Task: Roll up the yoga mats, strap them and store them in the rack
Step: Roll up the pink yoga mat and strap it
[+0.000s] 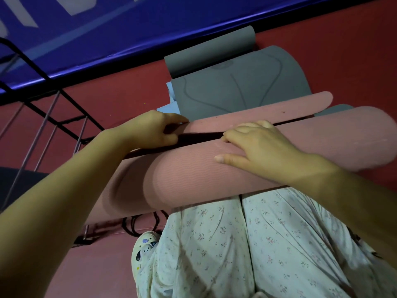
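A pink yoga mat lies almost fully rolled across the middle of the view, just above my knees. Its last loose strip still lies flat on the floor beyond the roll. My left hand pinches the near-left end of that strip, fingers curled around its edge. My right hand rests palm down on top of the roll, fingers spread and hooked over its far side. Behind the pink mat lies a grey mat, flat with its far end curled into a small roll.
A black metal wire rack stands at the left on the red floor. A blue padded wall runs along the back. Dark straps lie on the floor under the roll's left end, beside my shoe.
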A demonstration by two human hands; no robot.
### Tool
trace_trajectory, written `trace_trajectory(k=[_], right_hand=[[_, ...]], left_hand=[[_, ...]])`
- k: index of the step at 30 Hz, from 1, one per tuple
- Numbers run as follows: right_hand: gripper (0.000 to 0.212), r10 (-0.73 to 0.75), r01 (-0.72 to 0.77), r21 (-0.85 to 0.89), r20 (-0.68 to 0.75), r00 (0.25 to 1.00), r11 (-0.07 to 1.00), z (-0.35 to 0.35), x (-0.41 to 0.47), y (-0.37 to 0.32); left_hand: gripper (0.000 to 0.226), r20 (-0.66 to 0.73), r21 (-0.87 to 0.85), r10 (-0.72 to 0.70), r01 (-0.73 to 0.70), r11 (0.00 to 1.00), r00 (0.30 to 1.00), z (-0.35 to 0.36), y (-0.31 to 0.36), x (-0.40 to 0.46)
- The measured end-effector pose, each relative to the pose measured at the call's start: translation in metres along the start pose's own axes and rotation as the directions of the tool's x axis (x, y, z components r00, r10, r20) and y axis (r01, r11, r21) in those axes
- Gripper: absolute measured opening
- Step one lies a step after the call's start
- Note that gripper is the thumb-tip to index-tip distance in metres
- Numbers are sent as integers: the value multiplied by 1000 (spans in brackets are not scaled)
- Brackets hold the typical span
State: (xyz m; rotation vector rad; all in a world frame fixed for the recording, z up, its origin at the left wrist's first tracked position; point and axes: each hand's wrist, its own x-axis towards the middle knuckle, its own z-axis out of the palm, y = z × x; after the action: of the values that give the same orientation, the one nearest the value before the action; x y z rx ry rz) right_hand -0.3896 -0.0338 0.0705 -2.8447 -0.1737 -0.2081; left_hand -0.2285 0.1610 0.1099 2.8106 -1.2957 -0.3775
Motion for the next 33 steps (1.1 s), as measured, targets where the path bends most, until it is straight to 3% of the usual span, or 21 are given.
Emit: trace_trajectory(k=[4,6,10,16,19,21,24,28,30,33], right_hand=[[61,66,-79,-48,-226,972,996,14,0,-5],[60,80,-102,-73,-257,963,992,17,0,-8],[64,80,-98,-102,-170,982,990,12,-2,-7],[115,43,-25,-164,107,993,986,6,-14,-3],[135,29,-1,-314,82,996,949,18,-15,0],[136,22,-10,-323,34,999,946,25,-14,3],[126,14,-12,-329,4,1000,944,23,-11,3],[117,-10,0,-342,-27,1000,940,22,-9,1],[115,-7,-5,-337,-34,999,942,21,-10,-2],[111,41,-37,-311,7,999,950,12,-14,-8]], left_hand=[[46,-76,-13,46,-47,999,996,0,2,-11],[45,-106,1,66,-66,998,992,3,4,-15],[44,-140,27,84,-81,996,987,7,5,-14],[42,-120,-2,55,-56,998,991,12,0,-8],[40,-48,-13,20,-21,1000,999,14,1,-5],[38,-31,-48,36,-37,998,999,15,5,-9],[63,-20,-84,87,-88,993,996,18,17,-34],[119,-109,327,79,-40,944,991,53,39,-77],[121,-151,352,55,2,936,987,66,44,-80],[104,-198,321,72,-5,947,978,61,45,-78]])
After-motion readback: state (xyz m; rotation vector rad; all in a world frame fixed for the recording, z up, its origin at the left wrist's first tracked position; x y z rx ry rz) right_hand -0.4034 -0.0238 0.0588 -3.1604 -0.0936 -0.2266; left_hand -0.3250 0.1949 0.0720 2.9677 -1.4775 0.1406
